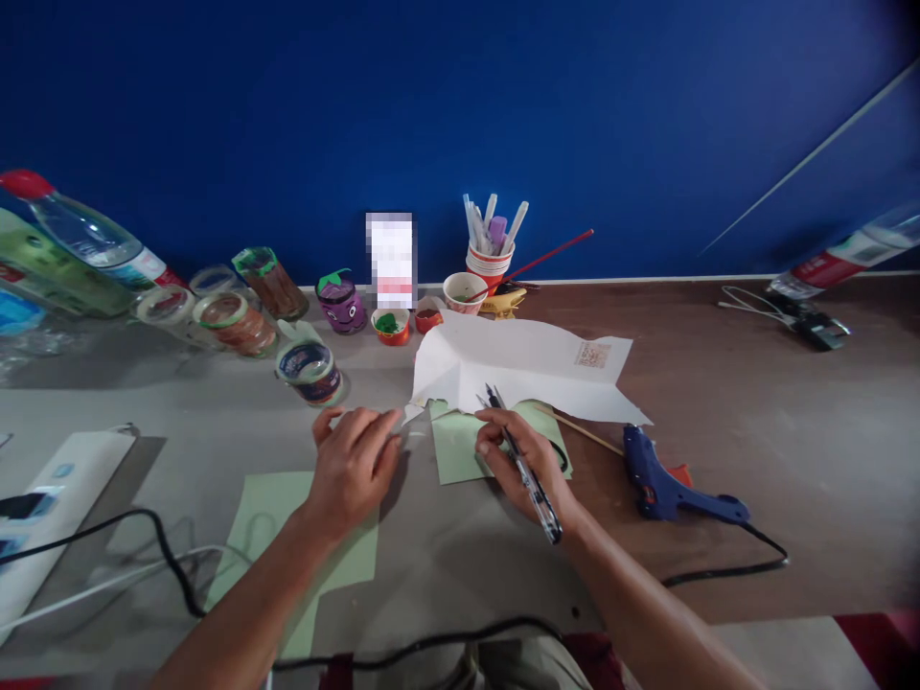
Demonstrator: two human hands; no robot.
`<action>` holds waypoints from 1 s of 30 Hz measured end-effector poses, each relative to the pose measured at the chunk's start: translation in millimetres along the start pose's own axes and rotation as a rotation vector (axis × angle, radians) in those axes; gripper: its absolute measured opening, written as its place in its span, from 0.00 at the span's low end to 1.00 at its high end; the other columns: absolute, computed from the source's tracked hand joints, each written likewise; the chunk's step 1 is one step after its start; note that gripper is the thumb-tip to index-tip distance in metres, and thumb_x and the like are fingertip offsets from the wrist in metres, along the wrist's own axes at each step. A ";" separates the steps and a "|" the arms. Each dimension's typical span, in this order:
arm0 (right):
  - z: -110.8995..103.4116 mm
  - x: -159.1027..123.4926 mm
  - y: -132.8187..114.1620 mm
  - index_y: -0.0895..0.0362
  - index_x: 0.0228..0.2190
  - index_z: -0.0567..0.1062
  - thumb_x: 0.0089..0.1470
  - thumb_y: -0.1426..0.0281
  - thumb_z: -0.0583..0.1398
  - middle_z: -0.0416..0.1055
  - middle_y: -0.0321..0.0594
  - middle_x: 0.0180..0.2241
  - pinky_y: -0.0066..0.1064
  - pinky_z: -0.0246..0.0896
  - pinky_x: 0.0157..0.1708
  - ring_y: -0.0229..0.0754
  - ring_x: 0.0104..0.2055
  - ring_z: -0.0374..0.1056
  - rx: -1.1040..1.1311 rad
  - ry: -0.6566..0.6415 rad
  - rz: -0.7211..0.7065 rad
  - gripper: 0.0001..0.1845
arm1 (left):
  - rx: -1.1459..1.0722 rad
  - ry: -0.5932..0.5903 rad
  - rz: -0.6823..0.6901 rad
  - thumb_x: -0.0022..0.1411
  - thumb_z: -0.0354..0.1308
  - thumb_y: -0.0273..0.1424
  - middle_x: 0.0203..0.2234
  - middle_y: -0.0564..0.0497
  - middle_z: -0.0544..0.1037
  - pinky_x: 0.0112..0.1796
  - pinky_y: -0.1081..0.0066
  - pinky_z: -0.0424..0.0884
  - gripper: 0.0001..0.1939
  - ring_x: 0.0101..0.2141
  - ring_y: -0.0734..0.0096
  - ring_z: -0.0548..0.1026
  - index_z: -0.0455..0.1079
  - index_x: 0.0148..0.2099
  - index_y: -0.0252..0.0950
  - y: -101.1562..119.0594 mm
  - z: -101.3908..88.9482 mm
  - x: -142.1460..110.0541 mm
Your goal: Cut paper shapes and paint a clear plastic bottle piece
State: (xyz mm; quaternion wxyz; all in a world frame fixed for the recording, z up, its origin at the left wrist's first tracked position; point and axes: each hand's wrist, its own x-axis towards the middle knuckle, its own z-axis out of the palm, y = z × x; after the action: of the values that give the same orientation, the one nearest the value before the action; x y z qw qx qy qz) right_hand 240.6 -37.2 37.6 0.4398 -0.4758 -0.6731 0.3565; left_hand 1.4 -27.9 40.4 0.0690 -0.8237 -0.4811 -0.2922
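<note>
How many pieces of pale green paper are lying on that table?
2: the left piece lies under the left forearm, and the right piece under the right hand, partly covered by white paper. More could be hidden beneath.

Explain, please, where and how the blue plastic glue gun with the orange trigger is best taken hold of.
I would grip the blue glue gun by its slim handle, coming from the near side. It lies flat, handle pointing right, with the orange trigger on the far side for the fingers; the black cord leaves the handle's end.
</note>
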 end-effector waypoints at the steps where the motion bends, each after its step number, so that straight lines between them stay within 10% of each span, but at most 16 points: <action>1: -0.3 0.0 -0.4 0.56 0.46 0.69 0.58 0.70 0.56 0.70 0.35 0.27 0.29 0.64 0.32 0.37 0.27 0.65 -0.009 0.005 -0.003 0.14 | 0.029 0.024 -0.025 0.65 0.53 0.26 0.32 0.48 0.78 0.51 0.57 0.57 0.11 0.34 0.65 0.76 0.73 0.48 0.34 -4.9 0.2 0.8; 12: -2.8 0.4 -5.0 0.56 0.45 0.69 0.59 0.69 0.56 0.70 0.35 0.26 0.29 0.64 0.31 0.37 0.26 0.65 -0.049 0.027 -0.044 0.12 | 0.172 -0.166 -0.166 0.66 0.49 0.27 0.34 0.47 0.78 0.51 0.56 0.56 0.14 0.39 0.60 0.76 0.74 0.47 0.35 -23.2 7.8 -1.1; 21: -2.8 -0.2 -1.7 0.56 0.45 0.70 0.58 0.70 0.56 0.70 0.34 0.26 0.28 0.63 0.30 0.37 0.26 0.65 -0.069 0.059 -0.051 0.12 | 0.090 -0.005 -0.216 0.66 0.49 0.27 0.34 0.47 0.78 0.48 0.57 0.61 0.13 0.37 0.61 0.76 0.74 0.46 0.35 -30.1 4.9 0.2; 26: -0.9 -0.4 4.1 0.56 0.46 0.70 0.58 0.70 0.55 0.72 0.35 0.27 0.28 0.64 0.30 0.37 0.26 0.68 -0.117 0.108 -0.046 0.13 | -0.119 0.100 -0.070 0.65 0.51 0.24 0.35 0.46 0.75 0.43 0.63 0.69 0.13 0.37 0.64 0.73 0.71 0.50 0.36 -14.8 6.7 -1.8; 30: 0.7 -1.2 9.5 0.56 0.48 0.69 0.58 0.72 0.56 0.73 0.37 0.29 0.32 0.68 0.37 0.40 0.31 0.70 -0.185 0.112 -0.083 0.16 | -0.243 -0.030 0.048 0.64 0.53 0.23 0.37 0.46 0.74 0.43 0.64 0.70 0.13 0.40 0.63 0.72 0.69 0.50 0.36 5.9 7.4 -4.4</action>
State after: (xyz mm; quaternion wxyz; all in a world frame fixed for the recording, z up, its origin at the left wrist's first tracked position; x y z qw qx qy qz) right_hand 243.2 -35.6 28.4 0.4454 -0.5054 -0.6964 0.2473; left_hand 7.8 -31.4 33.0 -0.0317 -0.8415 -0.4233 -0.3342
